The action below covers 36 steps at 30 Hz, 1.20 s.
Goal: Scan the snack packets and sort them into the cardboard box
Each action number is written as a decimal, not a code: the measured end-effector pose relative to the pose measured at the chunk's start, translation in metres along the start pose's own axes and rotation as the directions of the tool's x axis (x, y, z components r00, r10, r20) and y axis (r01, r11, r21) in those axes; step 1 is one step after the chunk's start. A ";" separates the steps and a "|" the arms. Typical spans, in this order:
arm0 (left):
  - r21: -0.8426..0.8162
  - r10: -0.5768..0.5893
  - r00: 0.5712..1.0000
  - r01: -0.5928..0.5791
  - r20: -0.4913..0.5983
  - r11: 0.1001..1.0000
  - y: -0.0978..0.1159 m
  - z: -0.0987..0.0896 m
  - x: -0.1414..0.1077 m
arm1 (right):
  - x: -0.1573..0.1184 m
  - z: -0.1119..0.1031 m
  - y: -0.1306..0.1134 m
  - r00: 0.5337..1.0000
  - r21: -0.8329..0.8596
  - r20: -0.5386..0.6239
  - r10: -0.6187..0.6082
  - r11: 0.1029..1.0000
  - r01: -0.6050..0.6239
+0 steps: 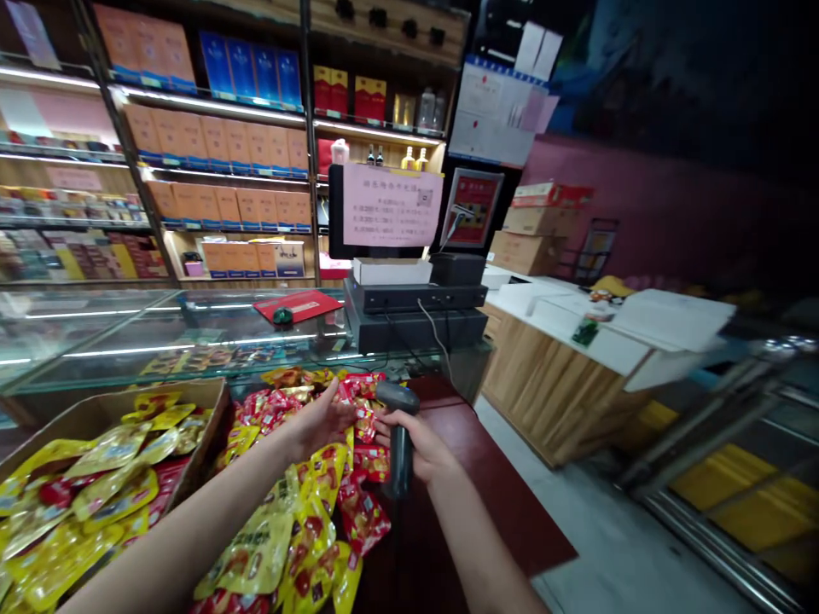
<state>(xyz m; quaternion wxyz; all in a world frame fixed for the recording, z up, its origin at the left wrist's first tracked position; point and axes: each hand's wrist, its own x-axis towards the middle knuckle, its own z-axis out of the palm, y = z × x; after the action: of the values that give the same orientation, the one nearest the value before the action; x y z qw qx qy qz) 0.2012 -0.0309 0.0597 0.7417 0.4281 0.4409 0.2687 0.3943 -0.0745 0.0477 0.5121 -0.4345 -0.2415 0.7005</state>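
Observation:
My right hand [426, 448] is wrapped round the handle of a dark barcode scanner [400, 443], its head tilted up and to the left. Just left of it, my left hand [323, 422] reaches over a pile of snack packets, its fingers stretched out and apart. Red packets [363, 512] lie beneath and between the hands. Yellow packets [256, 546] cover the near part of the pile, beside my left forearm. Whether my left fingertips touch a packet is hard to tell. The dark red tabletop [499, 486] bears the pile.
At the left stands a cardboard box [221, 409] of yellow packets. Beyond are a glass counter [128, 333], a red mat [313, 304] with a mouse, and a monitor with a pink notice [390, 205]. A wood-fronted counter [543, 384] stands right.

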 end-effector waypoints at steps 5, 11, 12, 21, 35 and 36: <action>-0.055 -0.072 0.996 0.075 0.053 0.996 -0.019 0.017 0.008 | -0.010 -0.036 0.014 0.996 0.031 -0.083 0.006 1.000 -0.003; -0.153 -0.036 0.997 0.045 0.065 0.987 -0.054 0.014 -0.017 | -0.021 -0.058 0.047 0.995 -0.008 -0.092 0.030 0.999 -0.031; -0.152 -0.042 0.998 0.050 0.057 0.987 -0.061 0.012 -0.023 | -0.024 -0.060 0.051 0.995 -0.024 -0.093 0.031 0.999 -0.033; -0.043 -0.054 0.983 0.047 -0.176 0.998 -0.104 0.002 -0.074 | -0.041 -0.056 0.070 0.997 0.023 -0.072 0.035 0.999 -0.033; -0.137 0.095 0.962 -0.133 -0.255 0.982 -0.106 0.048 -0.038 | -0.047 -0.014 0.065 1.000 0.139 0.009 0.022 0.990 -0.023; -0.126 0.143 0.954 -0.181 -0.263 0.975 -0.104 0.048 -0.035 | -0.048 -0.010 0.063 1.000 0.130 -0.011 -0.009 0.991 0.011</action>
<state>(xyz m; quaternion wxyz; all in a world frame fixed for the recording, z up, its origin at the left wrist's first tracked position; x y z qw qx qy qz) 0.2298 -0.1287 -0.0044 0.6849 0.3689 0.4737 0.4129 0.3760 -0.1424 0.0105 0.5441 -0.4027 -0.1945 0.7099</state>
